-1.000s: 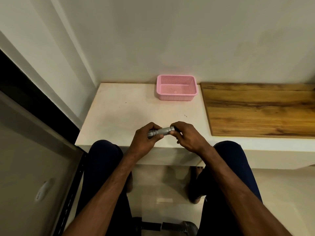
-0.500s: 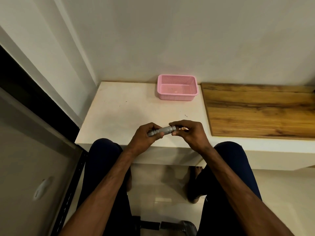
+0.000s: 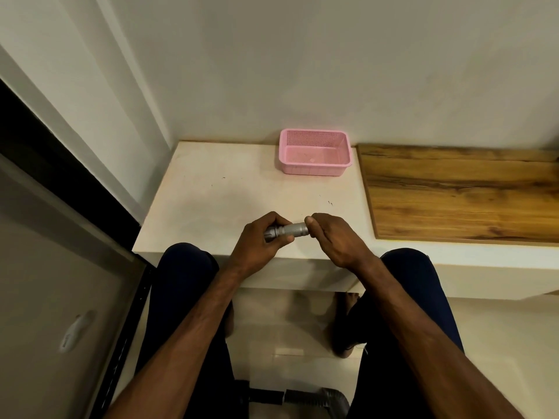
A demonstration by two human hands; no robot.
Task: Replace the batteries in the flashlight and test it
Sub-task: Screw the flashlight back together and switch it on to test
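A small silver flashlight [image 3: 289,231] lies roughly level between my two hands, just above the front edge of the white table [image 3: 211,192]. My left hand [image 3: 260,241] grips its left half with fingers curled round the barrel. My right hand [image 3: 332,237] holds the right end, thumb and fingers closed over the tip, which is hidden. No loose batteries are in sight.
A pink plastic basket [image 3: 314,169] stands at the back of the table against the wall. A wooden board [image 3: 459,192] covers the surface to the right. My knees sit under the table's front edge. A dark door frame runs along the left.
My right hand has turned at the flashlight's right end, its wrist rolling over. Both hands stay in about the same place above the table edge.
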